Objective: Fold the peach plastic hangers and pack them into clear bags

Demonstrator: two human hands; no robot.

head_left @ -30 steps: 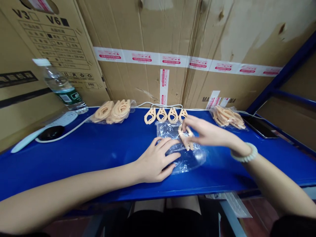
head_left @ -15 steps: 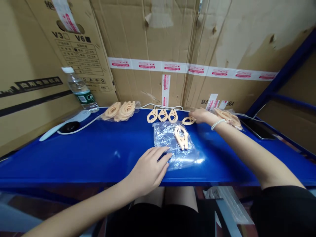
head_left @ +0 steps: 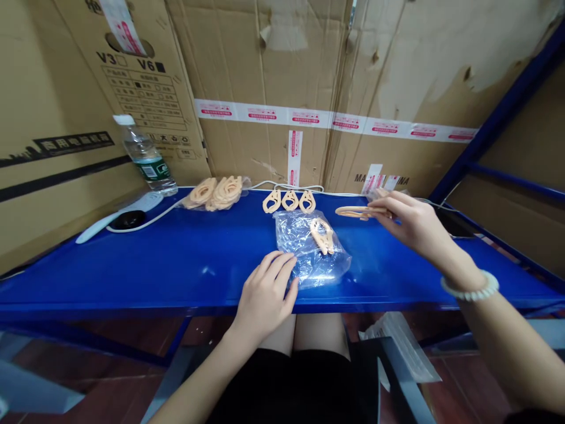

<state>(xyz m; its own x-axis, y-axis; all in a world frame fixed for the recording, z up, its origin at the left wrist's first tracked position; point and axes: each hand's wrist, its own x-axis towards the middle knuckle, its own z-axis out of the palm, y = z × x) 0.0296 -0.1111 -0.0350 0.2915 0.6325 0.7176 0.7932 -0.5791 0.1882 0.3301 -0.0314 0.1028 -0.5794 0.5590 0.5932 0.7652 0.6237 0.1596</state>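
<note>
My right hand (head_left: 408,227) pinches a beige folded hanger (head_left: 355,212) by one end, holding it nearly edge-on above the right part of the table. My left hand (head_left: 267,288) rests with fingers loosely apart, fingertips and thumb touching the left edge of a clear plastic bag (head_left: 304,274). On the bag lies another beige folded hanger (head_left: 322,237), its narrow end toward me. Behind the bag, three more stand in a row: a left hanger (head_left: 271,202), a middle hanger (head_left: 290,201) and a right hanger (head_left: 308,202).
Bagged hangers (head_left: 225,193) lie at the back left of the blue table (head_left: 176,259). Beyond them are a water bottle (head_left: 152,165), a black round object (head_left: 128,220) and a white cable (head_left: 154,222). Cardboard (head_left: 256,153) walls the back. A dark phone (head_left: 454,225) sits behind my right hand.
My right hand has lifted the hanger lying right of the row and drawn it nearer and to the right. My left hand stays by the bag, its fingers less spread. The view has shifted slightly.
</note>
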